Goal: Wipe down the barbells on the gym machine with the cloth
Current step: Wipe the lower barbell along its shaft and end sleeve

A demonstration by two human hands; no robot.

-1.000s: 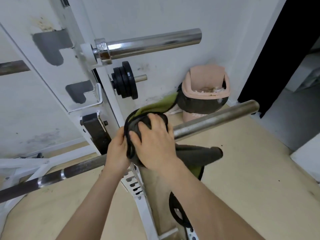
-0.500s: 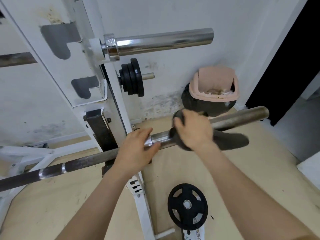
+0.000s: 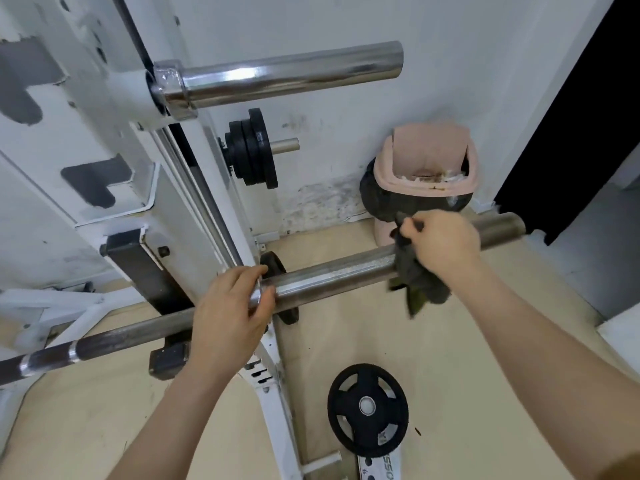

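Observation:
A steel barbell runs from lower left to the right across the white gym rack. My left hand grips the bar at its collar, where the thin shaft meets the thick sleeve. My right hand is wrapped over the sleeve near its far end, holding a dark cloth with a green underside against the metal; a tail of cloth hangs below the bar. A second chrome barbell sleeve sticks out higher up on the rack.
Black weight plates sit on a peg against the wall. Another plate rests on the rack's foot near the floor. A pink swing-lid bin stands in the corner behind the bar's end. A dark doorway opens on the right.
My right hand has slid the cloth along the sleeve from the collar outward toward the bar's end. My left hand has stayed gripping the bar at the collar.

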